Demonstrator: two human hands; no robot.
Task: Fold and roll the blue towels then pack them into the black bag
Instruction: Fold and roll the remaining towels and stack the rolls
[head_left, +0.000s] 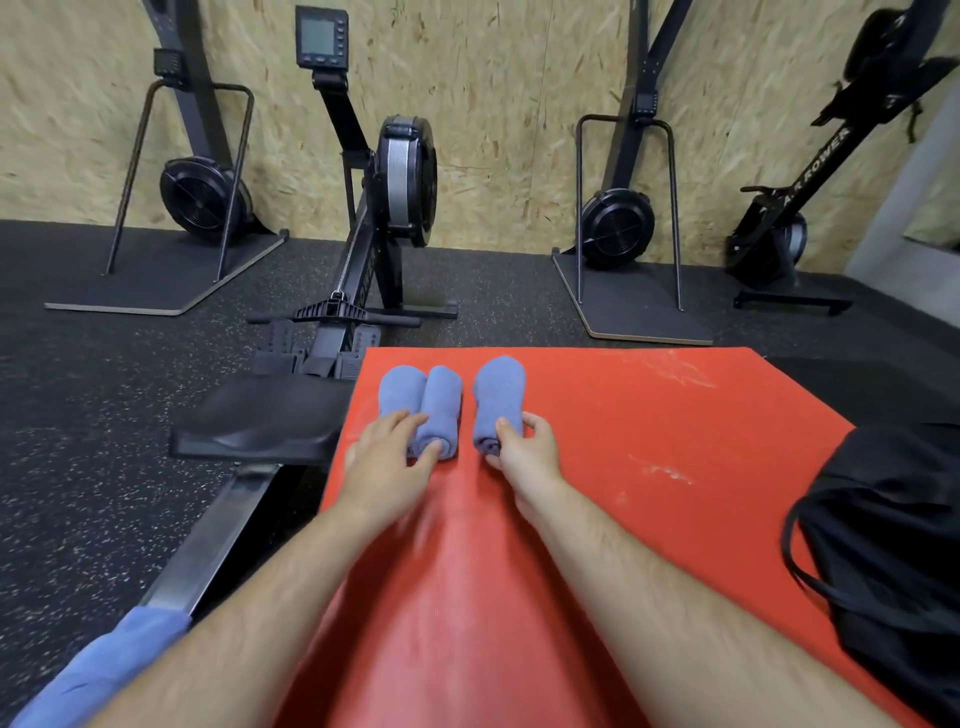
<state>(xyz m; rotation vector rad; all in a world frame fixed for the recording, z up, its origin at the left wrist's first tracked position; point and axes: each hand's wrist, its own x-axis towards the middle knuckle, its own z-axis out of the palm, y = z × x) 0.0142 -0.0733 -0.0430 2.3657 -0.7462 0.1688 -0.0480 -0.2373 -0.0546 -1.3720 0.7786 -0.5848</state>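
At the lower left edge lies a blue cloth (98, 670); I cannot tell whether it is a sleeve or another towel.

On the red surface (649, 415) three blue towels are already rolled, so the folding and rolling looks done for these, and the step in hand appears to be picking them up to pack. The left roll (397, 387) and the middle roll (441, 400) lie side by side, touching. The left hand (387, 452) is laid over their near ends with its fingers spread and nearly straight, its thumb against the end of the middle roll. It does not yet close round either.

The right roll (498, 400) lies just apart from the pair. The right hand (524, 447) grips its near end, with the thumb on top and the fingers curled round the far side.

The black bag (883, 545) sits well to the right, slumped on the edge of the surface. Its mouth is not clearly shown, and no towel is visible in it.

The next move likely calls for the left hand to gather both rolls firmly enough that they stay wound. The rolls then need carrying right to the bag, whose soft opening may need holding apart.
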